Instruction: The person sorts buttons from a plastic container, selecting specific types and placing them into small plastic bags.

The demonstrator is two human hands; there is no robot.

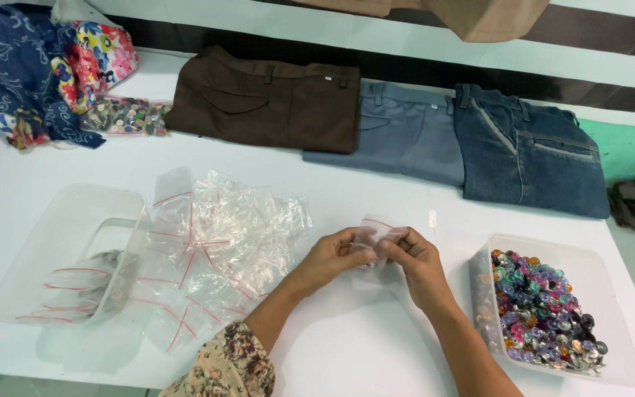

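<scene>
1. Bag: small, clear, red strip along its top, pinched between both hands above the white table, a little right of centre.
2. Left hand: fingers curled shut on the bag's left edge, floral sleeve at the forearm.
3. Right hand: fingertips closed on the bag's right edge, just touching the left hand.
4. Clear tub to the right, near the right wrist, filled with multicoloured buttons.
5. Loose heap of empty clear bags to the left, spilling over a second clear tub.
6. Folded trousers along the far edge: brown, grey-blue, dark denim.
7. Patterned cloth and a packet of buttons at far left.
</scene>
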